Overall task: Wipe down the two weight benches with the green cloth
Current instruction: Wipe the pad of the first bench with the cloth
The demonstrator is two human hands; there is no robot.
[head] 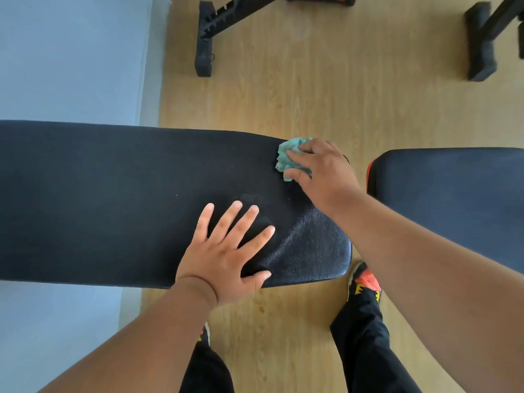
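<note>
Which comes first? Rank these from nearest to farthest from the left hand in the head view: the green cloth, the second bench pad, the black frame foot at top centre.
From the left hand:
1. green cloth, up and right, under the right hand.
2. second bench pad, far right.
3. black frame foot, on the floor at top.

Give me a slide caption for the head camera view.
Right hand wipes the bench pad with a green cloth while the left hand presses flat.

Head camera looks steeply down, close over the bench.
</note>
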